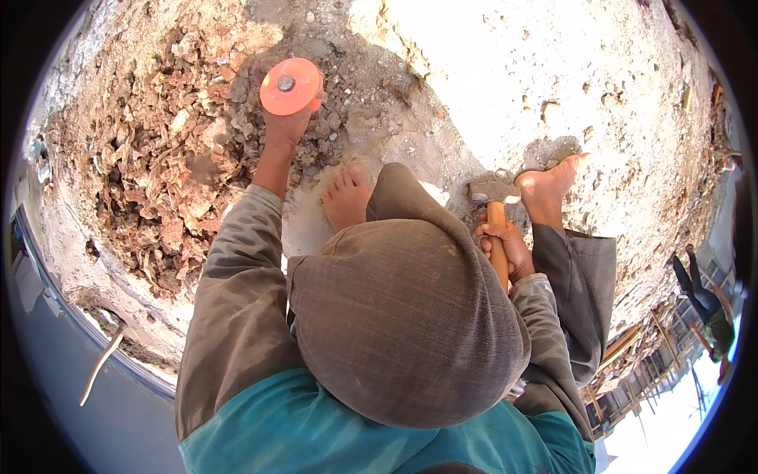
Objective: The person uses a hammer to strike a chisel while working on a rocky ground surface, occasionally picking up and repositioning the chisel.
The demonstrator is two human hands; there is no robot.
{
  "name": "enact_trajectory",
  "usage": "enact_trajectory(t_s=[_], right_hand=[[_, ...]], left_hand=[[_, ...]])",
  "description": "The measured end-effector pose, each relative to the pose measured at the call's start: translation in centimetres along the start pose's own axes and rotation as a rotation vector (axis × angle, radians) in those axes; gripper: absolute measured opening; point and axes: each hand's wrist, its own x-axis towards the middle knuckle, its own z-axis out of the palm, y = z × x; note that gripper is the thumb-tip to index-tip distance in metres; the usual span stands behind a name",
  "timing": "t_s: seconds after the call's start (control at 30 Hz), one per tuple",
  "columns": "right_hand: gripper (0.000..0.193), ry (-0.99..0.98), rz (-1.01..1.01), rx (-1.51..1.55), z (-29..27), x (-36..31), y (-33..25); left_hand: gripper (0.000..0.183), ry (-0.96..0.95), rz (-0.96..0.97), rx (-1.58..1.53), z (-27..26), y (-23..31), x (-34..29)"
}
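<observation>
Hammer head held well apart from the metal stud, toward four o'clock

With twelve o'clock taken as the top of the head view, the hammer is gripped in the right hand, its fingers wrapped around the wooden handle. The handle's long axis is laid roughly from twelve to six; the hammer head is carried at the twelve o'clock end, just beyond the fingers, its own length turned from nine to three. The right foot is placed near it at three o'clock.

From the hammer head, the orange disc is found toward ten o'clock, with a metal stud shown at its middle. The stud is seen nearly end-on, so its axis appears to be pointed toward the viewer; whatever lies beneath is hidden. The left hand is much the nearer one, set at the disc's six o'clock edge. Most of its fingers are covered by the disc, and whether they are closed cannot be told. Broken brown rubble is spread toward eight o'clock from the disc.
</observation>
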Motion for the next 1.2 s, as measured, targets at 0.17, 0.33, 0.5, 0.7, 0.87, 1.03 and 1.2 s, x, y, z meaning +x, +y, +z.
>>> enact_trajectory(t_s=[0.17,0.33,0.5,0.7,0.87,1.03,1.2], right_hand=[[0.025,0.078,-0.013,0.052,1.6,-0.3,0.5],[0.033,0.052,-0.258,-0.100,6.9,-3.5,-2.6],[0.038,0.110,-0.831,-0.422,13.5,-8.1,-8.7],[0.033,0.145,-1.042,-0.259,17.0,-5.8,-7.0],[0.033,0.287,-0.889,-0.689,15.0,-2.8,-5.4],[0.032,0.123,-0.901,-0.565,15.9,-7.9,-8.9],[0.028,0.048,-1.484,0.032,18.9,-7.5,-10.3]], left_hand=[[0.040,-0.071,0.216,0.054,9.3,-2.7,-4.1],[0.046,-0.122,0.329,0.137,16.0,-1.6,-5.6],[0.043,-0.034,0.412,0.171,16.3,-2.6,-6.1],[0.040,0.009,0.392,0.144,16.3,-4.2,-5.8],[0.033,-0.060,0.545,0.166,15.5,-4.3,-6.2],[0.033,-0.020,0.478,0.167,15.3,-4.4,-6.4],[0.035,-0.003,0.422,0.164,15.5,-4.4,-5.8]])
